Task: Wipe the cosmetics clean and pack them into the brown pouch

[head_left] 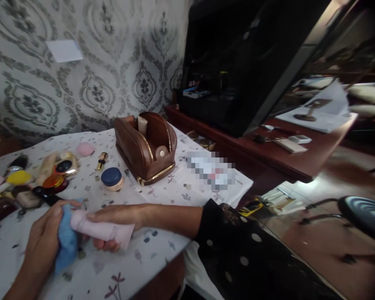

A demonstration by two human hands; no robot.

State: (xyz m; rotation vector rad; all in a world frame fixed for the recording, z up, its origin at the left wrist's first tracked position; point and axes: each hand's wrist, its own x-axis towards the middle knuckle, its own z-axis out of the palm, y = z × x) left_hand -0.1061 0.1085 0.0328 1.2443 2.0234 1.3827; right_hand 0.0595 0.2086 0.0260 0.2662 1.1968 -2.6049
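Pale pink, the squeeze tube (104, 230) sits in the grasp of my right fingers (108, 246), thumb along its upper side and the others curled beneath, well over the desk (128, 201). That grip seems chosen for steadiness: its flat end points toward four o'clock, while the rounded end meets the blue cloth (66, 246) on the nine o'clock side. My left fingers (51, 216) are closed round that cloth, bunching it against the tube's end — a hold that suits wiping, I judge, since one side braces as the other presses.

Straight off at twelve o'clock from the tube stands the blue-lidded jar (111, 178), upright, and past it a small gold-and-black stick (102, 161). Brown leather makes up the bag (134, 156) at one o'clock; its zipped mouth gapes, perhaps so things can go in or out readily, and a pale tube (142, 125) leans inside. Between eleven and twelve lies a pink puff (85, 148). Toward ten o'clock other cosmetics crowd together, a yellow puff (19, 178) among them — grouped there, I suppose, to leave my wrists room. At two o'clock rests a pixelated item (211, 170) I cannot make out.
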